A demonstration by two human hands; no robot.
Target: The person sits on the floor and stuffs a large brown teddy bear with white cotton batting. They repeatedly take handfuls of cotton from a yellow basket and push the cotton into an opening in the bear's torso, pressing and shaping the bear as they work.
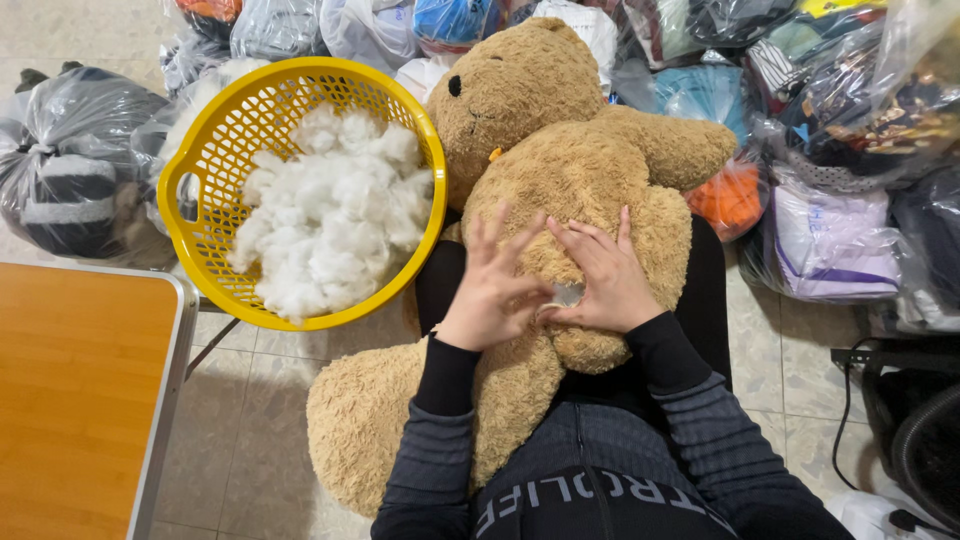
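Note:
A big tan teddy bear (575, 160) lies on my lap with its head away from me. My left hand (492, 285) and my right hand (603, 277) press on its belly, fingers spread, on either side of a small opening where a bit of white stuffing (567, 295) shows. Neither hand holds anything I can see. A yellow plastic basket (205, 165) full of white fluffy stuffing (335, 215) leans just left of the bear's head.
A wooden folding table (75, 395) with a metal rim stands at lower left. Several plastic bags of clothes (830, 230) are piled along the back and right, and a dark bag (65, 160) at far left. A black cable (850, 390) and a dark object lie on the tiled floor at right.

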